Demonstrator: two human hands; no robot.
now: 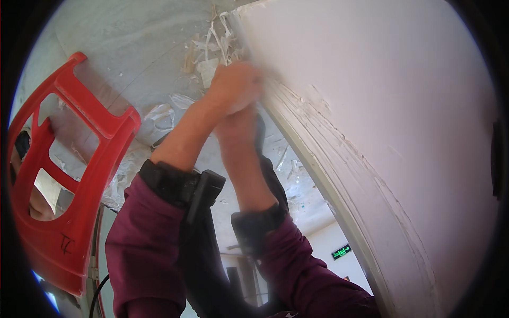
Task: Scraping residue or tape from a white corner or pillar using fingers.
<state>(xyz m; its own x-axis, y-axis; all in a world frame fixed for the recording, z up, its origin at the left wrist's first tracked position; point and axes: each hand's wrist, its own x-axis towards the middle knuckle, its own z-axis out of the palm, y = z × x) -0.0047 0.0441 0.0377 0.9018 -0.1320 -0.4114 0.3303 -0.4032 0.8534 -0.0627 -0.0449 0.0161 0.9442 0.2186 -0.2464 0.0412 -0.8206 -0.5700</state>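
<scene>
My left hand (238,85) is curled at the edge of a large white panel (403,95). My right hand (237,117) is pressed in just below it, partly hidden behind it. Both are smeared by motion. The left fingers look closed, but whatever they grip is out of sight; the right fingers do not show. Along the panel's edge runs a wrinkled, ridged whitish strip (339,143), starting right beside my hands. Loose pale scraps of peeled film or tape (214,45) lie just beyond my hands.
A red plastic stool (101,175) stands at the left. More crumpled clear film (159,114) litters the grey floor (132,32). A green lit sign (341,252) hangs on a wall at the lower right. A black cable (96,297) curves at the lower left.
</scene>
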